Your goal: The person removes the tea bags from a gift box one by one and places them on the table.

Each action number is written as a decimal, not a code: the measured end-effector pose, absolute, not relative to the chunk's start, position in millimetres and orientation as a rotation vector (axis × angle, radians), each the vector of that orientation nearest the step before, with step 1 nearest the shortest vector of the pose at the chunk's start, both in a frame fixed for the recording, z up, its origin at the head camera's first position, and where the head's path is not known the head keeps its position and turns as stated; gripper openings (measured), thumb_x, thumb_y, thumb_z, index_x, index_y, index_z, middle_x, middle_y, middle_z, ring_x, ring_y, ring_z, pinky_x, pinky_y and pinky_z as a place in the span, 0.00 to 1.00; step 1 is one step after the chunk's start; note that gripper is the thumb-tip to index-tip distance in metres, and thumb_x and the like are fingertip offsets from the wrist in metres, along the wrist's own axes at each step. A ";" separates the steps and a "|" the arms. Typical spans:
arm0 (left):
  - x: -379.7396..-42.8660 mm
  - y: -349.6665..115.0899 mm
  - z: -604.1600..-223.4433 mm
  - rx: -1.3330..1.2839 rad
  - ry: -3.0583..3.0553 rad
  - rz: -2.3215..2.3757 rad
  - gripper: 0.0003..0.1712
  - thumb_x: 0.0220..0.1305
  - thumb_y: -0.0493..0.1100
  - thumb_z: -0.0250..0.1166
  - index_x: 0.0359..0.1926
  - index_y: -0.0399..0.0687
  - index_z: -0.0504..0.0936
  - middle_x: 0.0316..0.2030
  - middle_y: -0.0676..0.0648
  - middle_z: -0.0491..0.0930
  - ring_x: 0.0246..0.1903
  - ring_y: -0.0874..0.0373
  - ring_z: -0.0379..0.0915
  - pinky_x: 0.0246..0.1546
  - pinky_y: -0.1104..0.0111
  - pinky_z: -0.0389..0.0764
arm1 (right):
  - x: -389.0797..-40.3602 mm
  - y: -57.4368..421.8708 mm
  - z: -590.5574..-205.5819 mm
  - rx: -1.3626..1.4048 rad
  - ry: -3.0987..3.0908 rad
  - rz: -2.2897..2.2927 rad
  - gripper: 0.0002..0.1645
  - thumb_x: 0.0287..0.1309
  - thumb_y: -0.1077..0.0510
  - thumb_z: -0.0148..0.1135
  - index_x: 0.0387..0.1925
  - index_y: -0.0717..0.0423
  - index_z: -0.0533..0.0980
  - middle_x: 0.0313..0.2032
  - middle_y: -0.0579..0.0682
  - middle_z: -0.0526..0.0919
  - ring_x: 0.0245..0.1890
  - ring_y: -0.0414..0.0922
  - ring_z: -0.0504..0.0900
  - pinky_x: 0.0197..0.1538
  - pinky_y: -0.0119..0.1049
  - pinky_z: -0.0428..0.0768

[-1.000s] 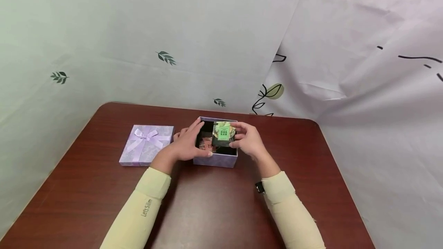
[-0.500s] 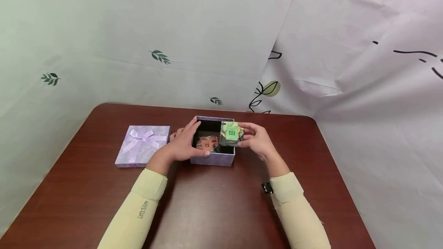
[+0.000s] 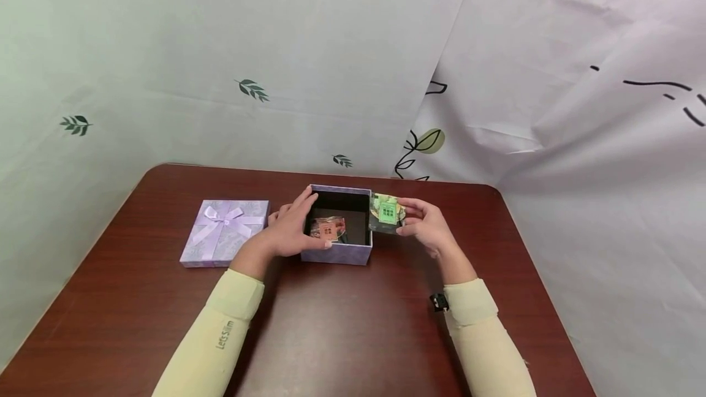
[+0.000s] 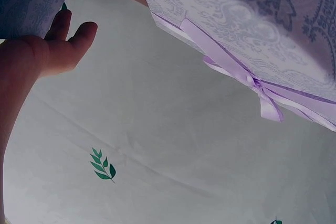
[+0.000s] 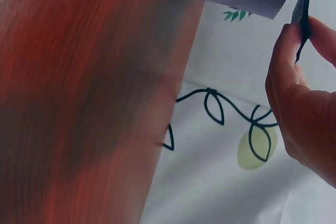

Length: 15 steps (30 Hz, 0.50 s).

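Observation:
My right hand (image 3: 432, 228) pinches a dark food sachet (image 3: 388, 216) with a green label by its right edge. The sachet is just beyond the right wall of a purple gift box (image 3: 337, 255), and in the right wrist view the sachet (image 5: 301, 19) shows thin and edge-on between thumb and fingers. My left hand (image 3: 284, 234) holds the box by its left side, thumb at the front rim and forefinger at the back one. A second sachet (image 3: 329, 230), with a red label, lies inside the box at the front left. The left palm is hidden.
A purple patterned lid (image 3: 220, 241) with a ribbon bow lies left of the box on the brown table (image 3: 331, 336). A printed white cloth backdrop (image 3: 342, 66) hangs behind the table's far edge.
My right hand has carried the green-labelled sachet rightward, from over the box to beyond its right wall, uncovering the box's inside. The left hand has stayed on the box.

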State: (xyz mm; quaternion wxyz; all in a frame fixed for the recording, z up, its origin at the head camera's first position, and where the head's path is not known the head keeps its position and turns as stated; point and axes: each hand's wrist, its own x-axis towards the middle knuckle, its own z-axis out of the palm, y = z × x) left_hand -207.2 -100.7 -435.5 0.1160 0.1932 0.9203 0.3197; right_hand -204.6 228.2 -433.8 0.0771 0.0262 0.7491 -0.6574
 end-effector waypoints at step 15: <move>-205.7 -100.8 -435.9 0.553 2.690 0.945 0.66 0.50 0.67 0.74 0.80 0.50 0.48 0.79 0.53 0.33 0.71 0.33 0.44 0.59 0.33 0.47 | -222.1 248.6 -460.8 0.156 2.350 -1.761 0.41 0.43 0.84 0.64 0.63 0.65 0.74 0.54 0.64 0.75 0.47 0.53 0.80 0.39 0.35 0.81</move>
